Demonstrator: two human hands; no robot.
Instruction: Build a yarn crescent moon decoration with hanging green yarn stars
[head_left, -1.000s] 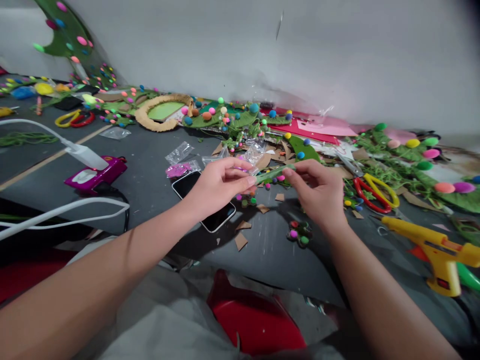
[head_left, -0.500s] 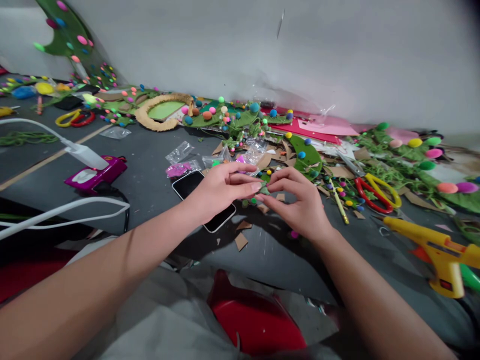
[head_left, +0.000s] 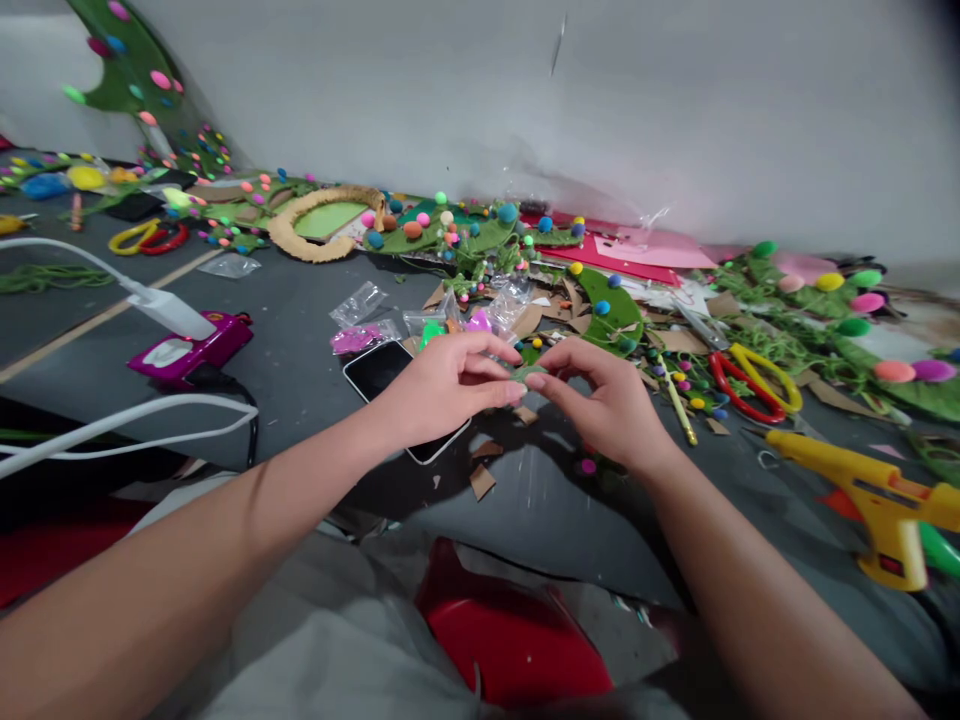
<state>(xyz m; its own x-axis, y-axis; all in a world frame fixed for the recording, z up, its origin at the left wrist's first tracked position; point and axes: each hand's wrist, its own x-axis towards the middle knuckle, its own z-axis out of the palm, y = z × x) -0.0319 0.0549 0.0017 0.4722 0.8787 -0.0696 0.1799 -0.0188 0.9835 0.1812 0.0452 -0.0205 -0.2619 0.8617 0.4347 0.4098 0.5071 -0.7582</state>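
Note:
Between the fingertips of both hands is a small green piece [head_left: 529, 372], mostly covered by the fingers; its exact kind does not show. My left hand [head_left: 454, 383] is closed in a pinch on its left side. From the right, my right hand [head_left: 600, 395] pinches the same piece between thumb and fingers. Partly under my left hand and forearm lies a phone [head_left: 381, 370] with a dark screen. Small cardboard scraps [head_left: 482, 483] are scattered on the dark table below my hands, along with a pink pom-pom [head_left: 589, 467].
Scissors [head_left: 750, 395] and a yellow glue gun [head_left: 844, 465] lie to the right, near a pencil [head_left: 679, 402]. A purple adapter [head_left: 191, 350] with white cables sits left. Behind stand a straw-coloured ring [head_left: 300, 235], pom-pom-covered green felt [head_left: 480, 235] and clear plastic bags [head_left: 360, 305].
My right thumb and fingers have shifted on the green piece, and more of it lies flat between my fingertips. My left hand is slightly lower, still pinching it.

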